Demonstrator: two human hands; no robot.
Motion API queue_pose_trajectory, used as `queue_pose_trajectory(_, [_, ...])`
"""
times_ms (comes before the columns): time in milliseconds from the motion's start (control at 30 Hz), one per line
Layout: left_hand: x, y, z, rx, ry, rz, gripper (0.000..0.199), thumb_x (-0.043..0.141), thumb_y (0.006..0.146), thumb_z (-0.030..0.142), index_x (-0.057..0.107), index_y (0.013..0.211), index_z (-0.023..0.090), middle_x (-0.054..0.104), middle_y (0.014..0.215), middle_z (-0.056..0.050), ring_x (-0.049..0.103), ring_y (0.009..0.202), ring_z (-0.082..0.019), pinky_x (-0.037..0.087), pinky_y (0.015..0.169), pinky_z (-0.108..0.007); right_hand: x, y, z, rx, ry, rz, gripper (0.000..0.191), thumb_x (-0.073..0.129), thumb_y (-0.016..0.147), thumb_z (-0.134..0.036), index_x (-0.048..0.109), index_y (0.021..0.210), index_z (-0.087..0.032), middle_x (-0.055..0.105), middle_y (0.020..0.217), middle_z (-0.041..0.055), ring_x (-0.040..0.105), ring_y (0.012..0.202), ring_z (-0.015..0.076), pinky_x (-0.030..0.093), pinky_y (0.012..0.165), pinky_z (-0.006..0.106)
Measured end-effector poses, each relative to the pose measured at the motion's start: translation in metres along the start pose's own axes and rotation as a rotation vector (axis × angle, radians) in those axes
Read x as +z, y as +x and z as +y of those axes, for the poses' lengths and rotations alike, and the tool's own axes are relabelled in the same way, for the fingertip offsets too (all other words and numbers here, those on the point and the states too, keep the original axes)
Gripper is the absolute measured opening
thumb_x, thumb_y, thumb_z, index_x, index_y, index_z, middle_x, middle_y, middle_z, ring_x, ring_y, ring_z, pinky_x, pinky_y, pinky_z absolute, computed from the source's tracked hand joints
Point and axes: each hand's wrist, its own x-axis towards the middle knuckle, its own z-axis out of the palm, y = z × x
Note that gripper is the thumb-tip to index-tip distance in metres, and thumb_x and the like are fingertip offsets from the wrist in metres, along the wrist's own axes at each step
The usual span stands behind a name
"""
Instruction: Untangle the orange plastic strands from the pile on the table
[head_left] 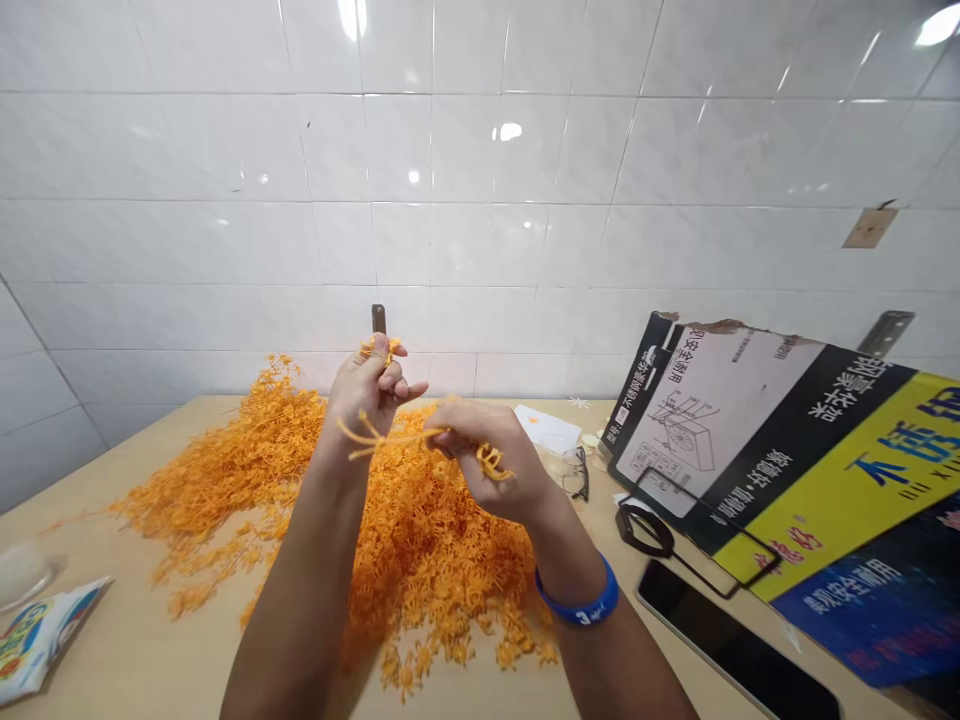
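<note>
Head view: a tiled wall (480, 150) is seen across 12 o'clock, with a table (150, 660) set against it. At 4 o'clock a printed box (825, 460) with a torn edge is leaned at a tilt; its inside is hidden. An orange pile (442, 560) is spread loose on the table from 6 to 9 o'clock.

Above it, a small orange piece (386, 348) is pinched between thumb and index finger of the left hand (369, 385), its other fingers partly spread. By the right hand (495, 450), at the centre, an orange strand (390, 438) is gripped in closed fingers, its branched end pointed toward 9 o'clock, before the left forearm.

A phone (739, 640) is laid at 5 o'clock, just beside a black frame (645, 530). At 8 o'clock a packet (49, 640) is placed near a whitish container (21, 575); the contents of both cannot be told. A blue band (581, 600) is worn on the right wrist. Glasses (580, 475) are set near the box.
</note>
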Motion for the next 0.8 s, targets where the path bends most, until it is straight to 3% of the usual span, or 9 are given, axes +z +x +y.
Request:
queue_pose_trajectory(100, [-0.01,0.007,-0.002,0.177,0.275,0.061,0.025,0.06,0.087,0.041,0.055,0.084,0.017,0.059,0.054,0.004,0.057,0.045,-0.009,0.053,0.056,-0.023,0.003,0.003,0.005,0.171,0.242,0.145,0.011,0.052,0.092,-0.024,0.061,0.087,-0.02,0.051,0.069,-0.0008,0.045,0.06,0.0109,0.037,0.055,0.026])
queue_pose_trajectory(167, [-0.017,0.011,-0.005,0.222,0.536,0.054,0.021,0.055,0.088,0.039,0.055,0.087,0.018,0.064,0.064,0.0,0.059,0.049,-0.011,0.05,0.055,-0.023,0.002,0.006,0.01,0.301,0.47,0.224,0.017,0.053,0.093,-0.035,0.062,0.09,-0.021,0.048,0.066,-0.0018,0.044,0.059,0.0106,0.036,0.053,0.026])
queue_pose_trajectory(333, [-0.03,0.023,-0.016,0.122,1.291,-0.018,0.022,0.044,0.09,0.035,0.057,0.082,0.019,0.066,0.074,-0.005,0.06,0.063,-0.017,0.038,0.053,-0.025,-0.005,0.008,0.019,0.497,0.899,0.337,0.032,0.05,0.09,-0.046,0.066,0.102,-0.02,0.052,0.073,0.0001,0.046,0.059,0.0099,0.038,0.052,0.024])
queue_pose_trajectory(400, [-0.035,0.029,-0.023,0.04,1.48,-0.073,0.024,0.042,0.089,0.035,0.06,0.086,0.019,0.069,0.082,-0.007,0.063,0.072,-0.02,0.037,0.056,-0.026,-0.006,0.009,0.021,0.543,0.989,0.357,0.038,0.048,0.089,-0.048,0.066,0.107,-0.019,0.055,0.077,0.0013,0.048,0.06,0.0103,0.041,0.054,0.025])
queue_pose_trajectory(533, [-0.044,0.041,-0.038,-0.133,1.561,-0.205,0.027,0.051,0.084,0.037,0.067,0.091,0.016,0.073,0.091,-0.013,0.066,0.077,-0.025,0.04,0.058,-0.028,-0.008,0.01,0.025,0.587,1.108,0.369,0.048,0.041,0.089,-0.051,0.062,0.119,-0.021,0.06,0.083,0.003,0.052,0.064,0.0126,0.044,0.058,0.028])
queue_pose_trajectory(633, [-0.05,0.046,-0.048,-0.238,1.556,-0.256,0.043,0.061,0.077,0.04,0.066,0.112,0.015,0.07,0.115,-0.017,0.068,0.093,-0.029,0.046,0.066,-0.028,-0.008,0.01,0.026,0.586,1.122,0.384,0.051,0.036,0.09,-0.051,0.056,0.128,-0.024,0.06,0.076,0.0017,0.049,0.059,0.0131,0.043,0.057,0.028])
queue_pose_trajectory(733, [-0.054,0.048,-0.052,-0.286,1.53,-0.279,0.062,0.068,0.07,0.047,0.062,0.122,0.014,0.06,0.131,-0.021,0.062,0.112,-0.036,0.049,0.078,-0.033,-0.009,0.011,0.025,0.59,1.119,0.372,0.054,0.03,0.091,-0.05,0.052,0.134,-0.024,0.052,0.062,-0.0017,0.041,0.053,0.0126,0.039,0.054,0.027])
queue_pose_trajectory(800, [-0.053,0.048,-0.052,-0.265,1.484,-0.299,0.063,0.067,0.07,0.051,0.064,0.12,0.013,0.059,0.133,-0.021,0.058,0.119,-0.039,0.048,0.086,-0.037,-0.009,0.011,0.023,0.599,1.125,0.356,0.055,0.028,0.091,-0.049,0.051,0.135,-0.024,0.046,0.057,-0.0034,0.036,0.05,0.0124,0.035,0.05,0.026])
